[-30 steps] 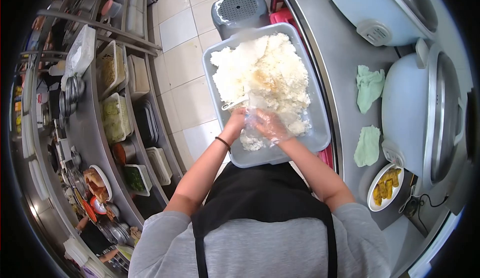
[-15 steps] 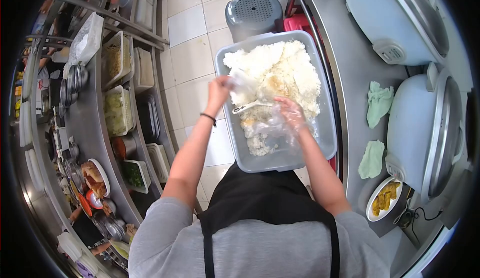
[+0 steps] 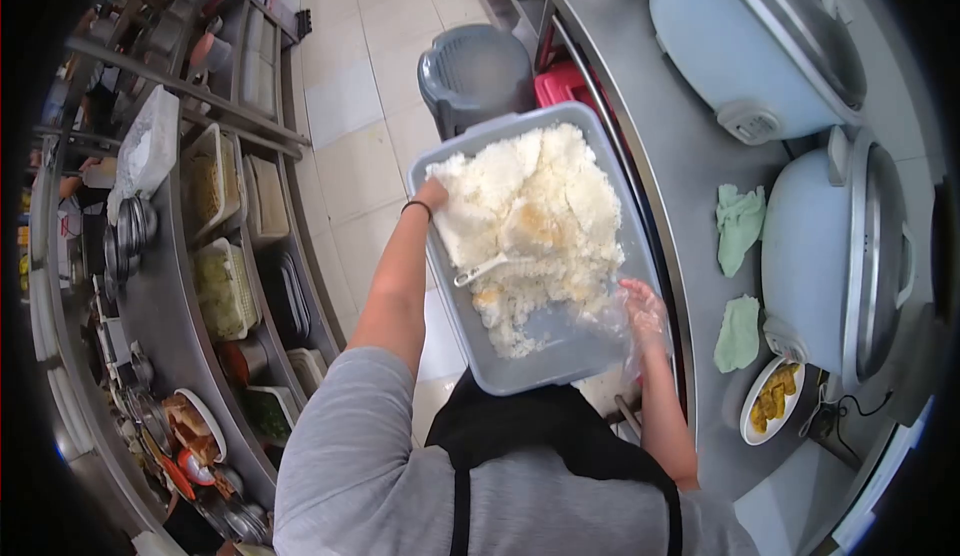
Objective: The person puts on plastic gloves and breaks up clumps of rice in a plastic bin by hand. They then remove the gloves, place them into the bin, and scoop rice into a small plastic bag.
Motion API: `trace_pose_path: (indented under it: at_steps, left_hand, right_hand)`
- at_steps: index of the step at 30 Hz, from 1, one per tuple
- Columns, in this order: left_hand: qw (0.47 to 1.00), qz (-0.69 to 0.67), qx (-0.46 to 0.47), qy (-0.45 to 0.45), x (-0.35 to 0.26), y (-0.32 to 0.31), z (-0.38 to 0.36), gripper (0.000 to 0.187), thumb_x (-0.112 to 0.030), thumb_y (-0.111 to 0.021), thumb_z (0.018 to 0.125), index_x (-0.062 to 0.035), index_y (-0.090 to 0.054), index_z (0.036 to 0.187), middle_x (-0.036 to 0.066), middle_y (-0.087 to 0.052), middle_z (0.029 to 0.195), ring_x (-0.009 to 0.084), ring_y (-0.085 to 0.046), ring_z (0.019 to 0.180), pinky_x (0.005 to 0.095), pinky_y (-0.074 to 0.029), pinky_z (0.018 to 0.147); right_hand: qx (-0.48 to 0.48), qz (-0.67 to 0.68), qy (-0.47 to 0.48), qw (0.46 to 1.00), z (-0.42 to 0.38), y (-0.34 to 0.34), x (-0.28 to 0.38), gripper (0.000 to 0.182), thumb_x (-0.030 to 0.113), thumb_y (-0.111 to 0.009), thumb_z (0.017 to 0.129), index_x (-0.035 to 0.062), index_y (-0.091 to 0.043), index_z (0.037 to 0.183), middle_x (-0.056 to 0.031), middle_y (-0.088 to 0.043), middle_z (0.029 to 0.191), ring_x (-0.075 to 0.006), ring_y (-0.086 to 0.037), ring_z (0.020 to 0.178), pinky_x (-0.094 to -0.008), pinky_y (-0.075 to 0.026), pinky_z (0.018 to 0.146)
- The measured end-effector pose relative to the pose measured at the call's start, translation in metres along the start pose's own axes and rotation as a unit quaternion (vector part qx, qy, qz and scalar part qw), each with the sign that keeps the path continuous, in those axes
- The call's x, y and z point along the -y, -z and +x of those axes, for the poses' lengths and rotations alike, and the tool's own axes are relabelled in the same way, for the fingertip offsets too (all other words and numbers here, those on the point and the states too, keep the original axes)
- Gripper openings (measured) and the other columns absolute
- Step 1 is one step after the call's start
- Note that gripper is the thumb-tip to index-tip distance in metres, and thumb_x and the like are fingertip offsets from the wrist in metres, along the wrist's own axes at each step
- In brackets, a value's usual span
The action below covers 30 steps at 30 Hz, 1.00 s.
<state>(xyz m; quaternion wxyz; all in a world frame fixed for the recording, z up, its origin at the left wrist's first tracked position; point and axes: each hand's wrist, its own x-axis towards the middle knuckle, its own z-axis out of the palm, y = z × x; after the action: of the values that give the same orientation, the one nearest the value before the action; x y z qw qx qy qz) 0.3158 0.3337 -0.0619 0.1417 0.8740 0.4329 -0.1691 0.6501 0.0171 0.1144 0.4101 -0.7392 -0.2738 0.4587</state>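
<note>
Gripping tub rims, both hands: left, gloved right, long axis pointing away, rice.

Pale square floor tiles run down the aisle, evenly lit. Left: curved stainless counter with food trays, bowls and a rail above. Right: steel worktop holding two large rice cookers, two green cloths and a plate of yellow food, possibly fried. Grey plastic stool stands on the floor.
</note>
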Motion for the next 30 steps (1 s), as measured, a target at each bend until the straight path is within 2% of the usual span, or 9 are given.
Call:
trace_pose_path:
  at_steps: [1,3,4,5,6,13,15,24,30]
  left_hand:
    - [0.945,0.19,0.146,-0.223,0.023,0.004,0.01,0.014,-0.016,-0.057,0.063,-0.0036,-0.058,0.071,0.015,-0.06,0.069,0.0319,-0.059,0.064,0.0389,-0.047,0.057]
    - [0.981,-0.089,-0.077,-0.152,0.032,0.001,-0.021,0.012,-0.017,-0.058,0.059,-0.0051,-0.057,0.058,0.013,-0.059,0.063,0.03,-0.057,0.058,0.037,-0.046,0.051]
    - [0.994,0.05,0.017,-0.1,0.021,0.005,-0.015,0.012,-0.017,-0.056,0.061,-0.0055,-0.06,0.061,0.014,-0.059,0.063,0.0303,-0.059,0.061,0.0384,-0.048,0.054]
    - [0.945,-0.209,-0.121,0.222,0.009,-0.024,-0.003,0.015,-0.016,-0.053,0.066,-0.0058,-0.063,0.07,0.014,-0.061,0.069,0.0304,-0.061,0.068,0.0383,-0.05,0.06]
    - [0.937,-0.166,-0.127,0.278,-0.021,0.017,-0.022,0.021,-0.013,-0.046,0.077,-0.0036,-0.064,0.079,0.016,-0.062,0.083,0.033,-0.061,0.082,0.0384,-0.05,0.071]
    - [0.909,-0.115,-0.312,0.25,-0.062,0.1,-0.095,0.026,-0.013,-0.059,0.071,-0.0042,-0.057,0.096,0.015,-0.049,0.104,0.0298,-0.057,0.083,0.0405,-0.048,0.071]
    - [0.877,-0.226,-0.408,0.114,-0.076,0.12,-0.124,0.039,-0.017,-0.064,0.07,-0.0048,-0.052,0.105,0.014,-0.051,0.103,0.03,-0.055,0.089,0.0387,-0.048,0.071]
    - [0.718,-0.676,-0.112,-0.122,-0.222,0.228,-0.28,0.057,-0.018,-0.064,0.077,-0.0117,-0.038,0.127,0.01,-0.046,0.117,0.019,-0.054,0.093,0.0293,-0.046,0.077]
    - [0.693,-0.699,-0.139,-0.103,-0.223,0.223,-0.308,0.032,0.005,-0.058,0.068,-0.003,-0.06,0.099,0.0,-0.06,0.076,0.0075,-0.055,0.075,0.0227,-0.044,0.071]
  right_hand:
    - [0.004,0.019,0.015,1.0,0.001,0.001,-0.006,0.027,-0.003,-0.048,0.076,0.0089,-0.059,0.097,0.0054,-0.054,0.075,-0.0023,-0.045,0.064,-0.0165,-0.036,0.058]
    - [0.003,0.014,0.009,1.0,0.003,-0.004,-0.004,0.026,-0.002,-0.049,0.076,0.0087,-0.059,0.097,0.0042,-0.055,0.077,-0.0032,-0.047,0.066,-0.0174,-0.037,0.06]
    - [0.003,0.002,-0.012,1.0,0.006,-0.007,-0.001,0.024,-0.001,-0.051,0.076,0.0085,-0.059,0.097,0.003,-0.057,0.079,-0.004,-0.049,0.068,-0.0183,-0.039,0.062]
    - [0.0,0.01,0.004,1.0,0.008,-0.012,0.004,0.024,-0.001,-0.051,0.076,0.0085,-0.059,0.097,0.003,-0.057,0.079,-0.004,-0.049,0.068,-0.0183,-0.039,0.062]
    - [0.011,0.029,0.03,0.999,0.007,-0.017,0.009,0.023,0.0,-0.053,0.076,0.008,-0.059,0.097,0.0019,-0.058,0.081,-0.005,-0.05,0.069,-0.0194,-0.04,0.065]
    - [0.037,0.024,0.169,0.985,-0.012,-0.028,0.083,0.023,0.002,-0.063,0.073,0.0041,-0.058,0.096,-0.0003,-0.058,0.083,-0.0092,-0.053,0.073,-0.0217,-0.042,0.071]
    - [0.075,0.083,0.199,0.974,-0.02,-0.026,0.097,0.024,0.002,-0.064,0.072,0.004,-0.058,0.095,-0.0006,-0.058,0.085,-0.0099,-0.053,0.075,-0.0224,-0.043,0.072]
    - [0.158,0.161,0.205,0.953,-0.084,-0.052,0.158,0.029,-0.004,-0.065,0.068,0.0048,-0.058,0.095,-0.0014,-0.058,0.092,-0.0092,-0.053,0.084,-0.0235,-0.044,0.076]
    - [0.131,0.15,0.286,0.937,-0.102,-0.042,0.159,0.021,-0.003,-0.064,0.07,0.0029,-0.059,0.09,-0.0011,-0.059,0.083,-0.0087,-0.054,0.077,-0.023,-0.045,0.071]
